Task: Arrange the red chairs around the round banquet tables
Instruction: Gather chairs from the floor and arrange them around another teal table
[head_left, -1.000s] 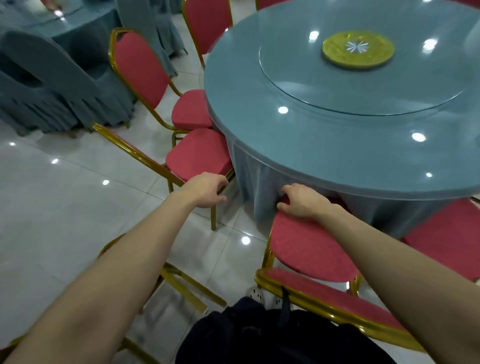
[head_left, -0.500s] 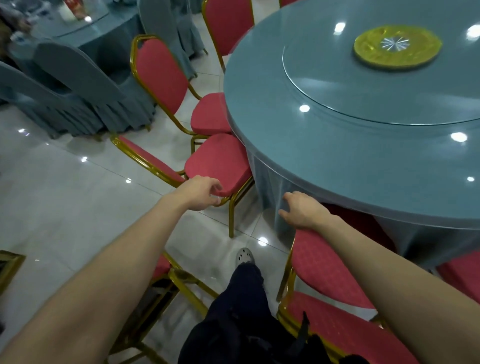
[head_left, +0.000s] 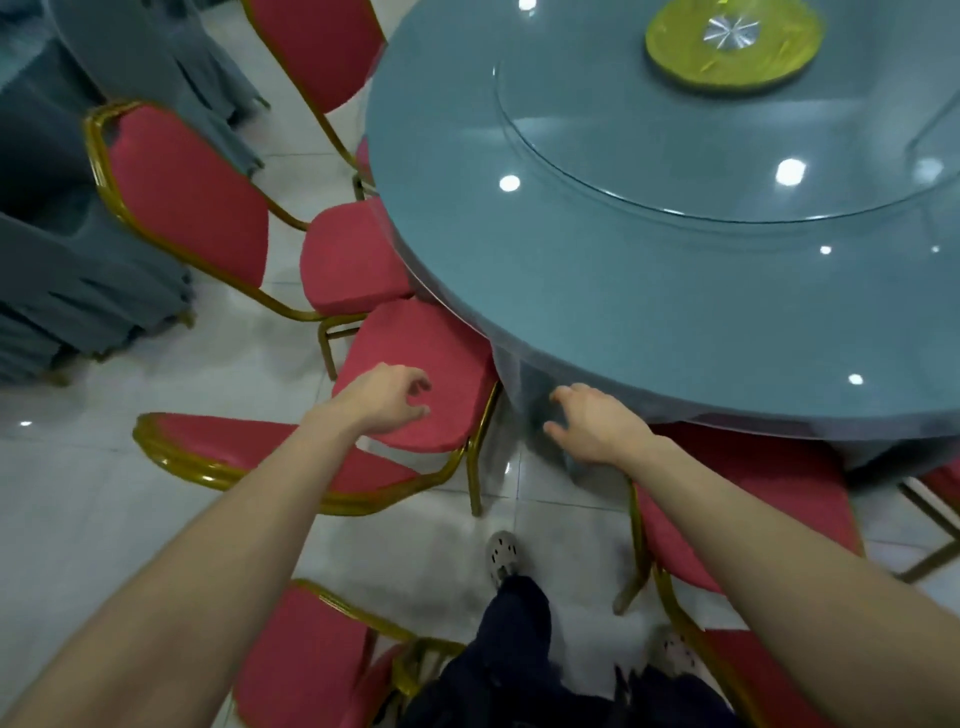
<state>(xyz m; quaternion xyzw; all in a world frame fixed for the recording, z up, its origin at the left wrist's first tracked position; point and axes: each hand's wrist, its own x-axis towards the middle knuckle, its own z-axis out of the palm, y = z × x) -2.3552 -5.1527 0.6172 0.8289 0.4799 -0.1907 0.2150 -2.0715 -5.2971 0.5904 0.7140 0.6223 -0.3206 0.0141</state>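
Hands are hovering empty and relaxed, left hand (head_left: 384, 397) above one red chair (head_left: 447, 358), right hand (head_left: 597, 423) beside another chair (head_left: 769, 462) at the table (head_left: 675, 312); spacing seems underway, probably needing a fresh grip.

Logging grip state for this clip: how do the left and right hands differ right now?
The left hand is over the red chair seat; the right hand is in front of the grey tablecloth. The left hand is loosely curled; the right hand is spread flatter. Both hold nothing.
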